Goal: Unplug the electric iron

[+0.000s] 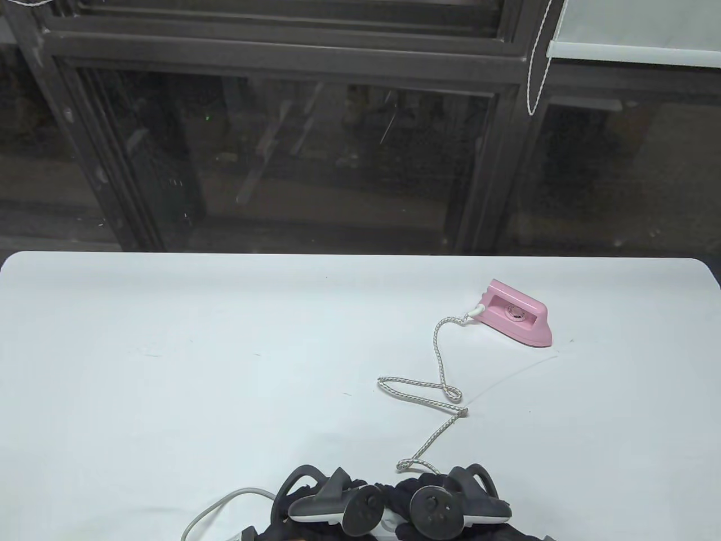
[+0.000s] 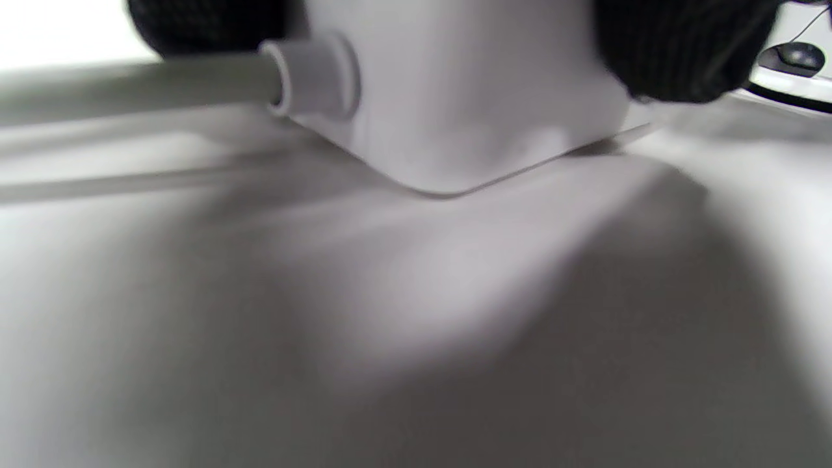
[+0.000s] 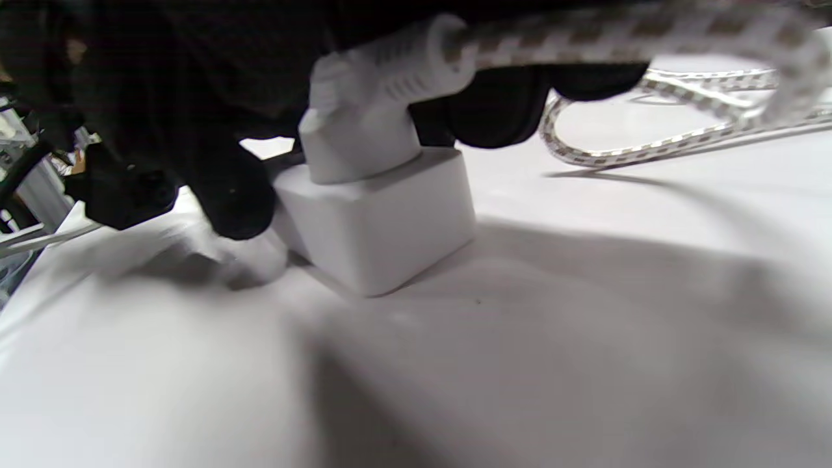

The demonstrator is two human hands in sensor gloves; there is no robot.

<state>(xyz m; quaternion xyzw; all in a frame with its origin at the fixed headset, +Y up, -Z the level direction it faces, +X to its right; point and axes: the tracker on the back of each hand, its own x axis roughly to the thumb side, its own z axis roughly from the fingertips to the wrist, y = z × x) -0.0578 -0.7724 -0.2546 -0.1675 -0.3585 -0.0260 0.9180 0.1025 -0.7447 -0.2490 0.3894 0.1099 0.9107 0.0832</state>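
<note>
Plug (image 3: 364,130) sits seated in socket block (image 3: 383,227) at frame bottom; right hand (image 1: 450,501) grips plug, left hand (image 1: 332,501) holds block; pull remains.

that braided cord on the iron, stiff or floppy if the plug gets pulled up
Probably floppy: the braided cord lies in loose loops on the table. It likely trails slack rather than tugging the pink iron. The ribbed sleeve at the plug looks stiffer.
</note>
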